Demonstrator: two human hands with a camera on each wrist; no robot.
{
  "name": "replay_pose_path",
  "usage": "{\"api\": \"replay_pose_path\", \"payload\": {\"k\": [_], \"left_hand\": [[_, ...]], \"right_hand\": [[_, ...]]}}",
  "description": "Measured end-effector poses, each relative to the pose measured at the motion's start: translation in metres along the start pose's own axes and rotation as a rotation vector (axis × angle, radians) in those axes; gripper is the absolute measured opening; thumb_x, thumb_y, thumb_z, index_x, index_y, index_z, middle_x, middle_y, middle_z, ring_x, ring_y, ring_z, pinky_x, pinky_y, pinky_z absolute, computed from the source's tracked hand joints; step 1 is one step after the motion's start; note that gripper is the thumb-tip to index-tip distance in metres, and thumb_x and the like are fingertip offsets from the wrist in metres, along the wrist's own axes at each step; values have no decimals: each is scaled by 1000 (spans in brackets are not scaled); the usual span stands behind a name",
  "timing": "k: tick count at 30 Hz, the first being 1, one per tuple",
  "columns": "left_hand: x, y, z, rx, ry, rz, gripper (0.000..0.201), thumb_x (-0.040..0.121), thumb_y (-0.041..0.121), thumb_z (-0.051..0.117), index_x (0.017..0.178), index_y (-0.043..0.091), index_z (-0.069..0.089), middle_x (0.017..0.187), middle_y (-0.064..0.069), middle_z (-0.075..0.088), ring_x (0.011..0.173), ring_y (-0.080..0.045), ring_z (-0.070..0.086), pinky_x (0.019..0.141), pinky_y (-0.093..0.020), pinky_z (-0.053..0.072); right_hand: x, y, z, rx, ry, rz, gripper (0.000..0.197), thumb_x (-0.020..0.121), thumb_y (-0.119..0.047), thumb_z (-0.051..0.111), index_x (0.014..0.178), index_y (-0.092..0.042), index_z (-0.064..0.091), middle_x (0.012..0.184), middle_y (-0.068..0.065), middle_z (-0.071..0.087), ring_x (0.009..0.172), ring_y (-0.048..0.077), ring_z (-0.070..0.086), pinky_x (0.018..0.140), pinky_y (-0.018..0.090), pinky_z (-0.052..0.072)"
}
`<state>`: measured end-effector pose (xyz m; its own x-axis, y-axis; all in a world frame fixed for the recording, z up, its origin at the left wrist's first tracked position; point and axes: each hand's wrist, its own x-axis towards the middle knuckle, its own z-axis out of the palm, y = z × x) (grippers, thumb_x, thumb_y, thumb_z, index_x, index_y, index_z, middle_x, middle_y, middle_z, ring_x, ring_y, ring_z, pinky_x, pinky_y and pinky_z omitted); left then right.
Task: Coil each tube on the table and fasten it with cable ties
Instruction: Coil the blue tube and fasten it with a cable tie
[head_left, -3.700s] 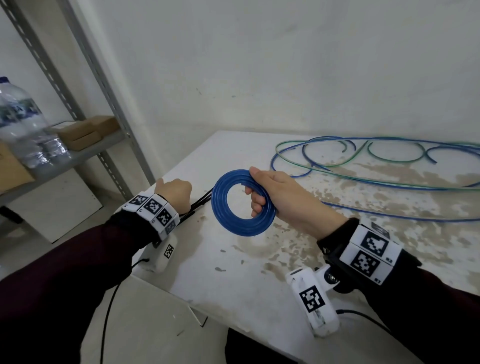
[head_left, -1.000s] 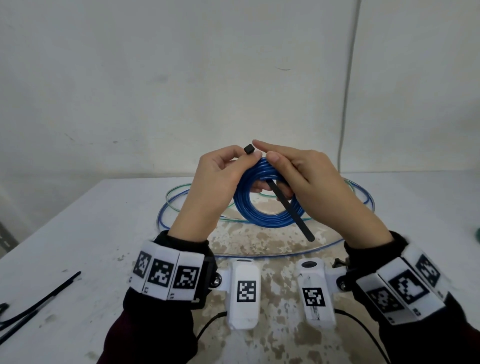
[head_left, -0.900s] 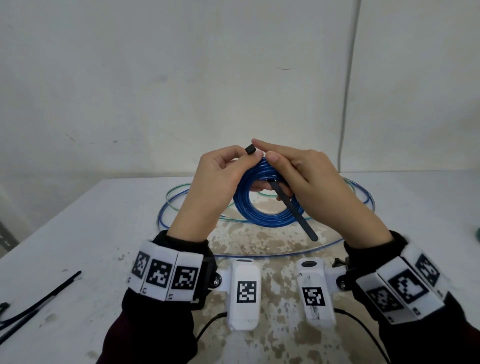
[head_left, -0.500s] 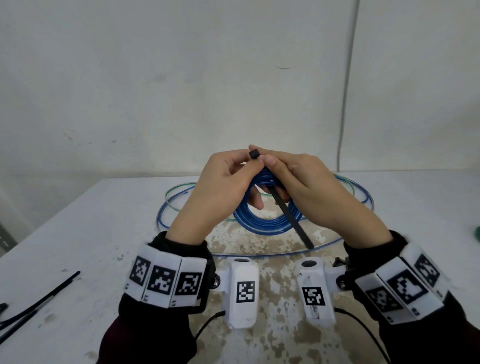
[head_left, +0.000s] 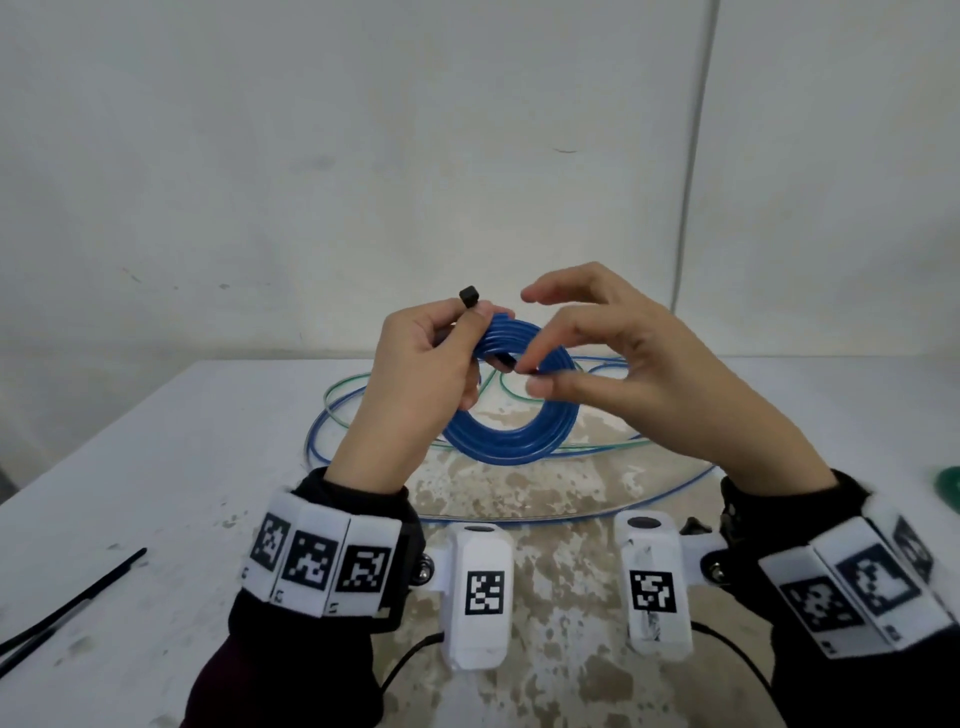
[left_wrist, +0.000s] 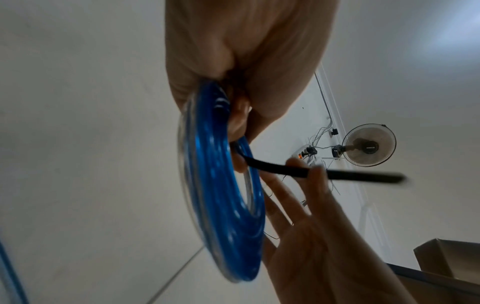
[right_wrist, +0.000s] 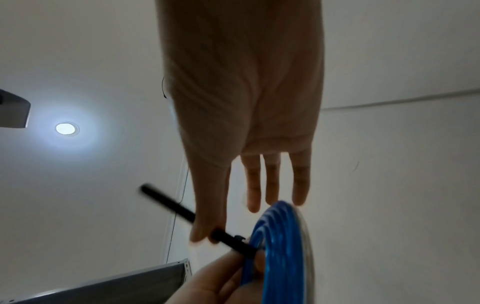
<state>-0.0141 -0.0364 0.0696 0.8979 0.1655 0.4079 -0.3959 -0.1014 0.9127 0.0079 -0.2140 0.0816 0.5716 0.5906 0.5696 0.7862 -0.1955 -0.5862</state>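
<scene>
A blue tube wound into a coil (head_left: 511, 441) is held up above the table. My left hand (head_left: 467, 322) grips the coil's upper left, thumb on top. The square head of a black cable tie (head_left: 469, 298) sticks up above that thumb. The tie's strap (left_wrist: 280, 169) comes out at the coil's inner edge. My right hand (head_left: 530, 371) pinches the strap between thumb and forefinger, its other fingers spread. In the right wrist view the strap's tail (right_wrist: 166, 202) points away from the coil (right_wrist: 280, 257). Loose blue and green tubes (head_left: 358, 397) lie behind.
The stained white table (head_left: 156, 493) stands against a white wall. Spare black cable ties (head_left: 67, 608) lie near its left edge. Part of a green object (head_left: 948, 486) shows at the right edge.
The right hand left the top of the coil and spread its fingers. The strap no longer hangs down across the coil's front; that hand now pinches it at the coil's hole.
</scene>
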Motion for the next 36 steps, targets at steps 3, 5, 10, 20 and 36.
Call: {"api": "replay_pose_path", "payload": {"k": [3,5,10,20,36], "left_hand": [[-3,3,4,-27,-28,4,25,99,15,48,88,8,68,52,-3,58,36,-10,29,40,-22,27],[-4,4,4,-28,-35,14,24,99,14,48,88,10,69,54,-6,59,37,-11,28,40,-24,26],[-1,2,-1,-32,-13,40,24,99,15,48,90,8,69,46,5,48,36,-9,29,41,-22,28],[0,5,2,-283,180,53,25,101,15,44,99,0,64,54,3,58,35,-7,28,40,-18,33],[2,6,-12,-202,93,49,24,98,15,50,90,3,69,62,-10,37,36,-10,24,38,-19,28]], "right_hand": [[5,-1,6,44,144,-13,11,87,-31,62,79,-28,69,103,-6,58,100,9,59,87,24,46],[6,-2,6,132,133,25,20,90,-28,57,83,-17,72,100,1,58,96,13,60,85,23,48],[0,-3,0,189,-54,73,22,85,-19,67,107,-18,67,119,-4,53,114,10,55,91,28,49],[-1,-5,17,192,-116,257,88,68,-14,85,136,-33,31,93,-4,64,83,24,68,81,44,56],[3,-6,12,342,-71,282,33,94,-18,56,126,-21,52,104,11,66,96,19,67,83,35,56]]}}
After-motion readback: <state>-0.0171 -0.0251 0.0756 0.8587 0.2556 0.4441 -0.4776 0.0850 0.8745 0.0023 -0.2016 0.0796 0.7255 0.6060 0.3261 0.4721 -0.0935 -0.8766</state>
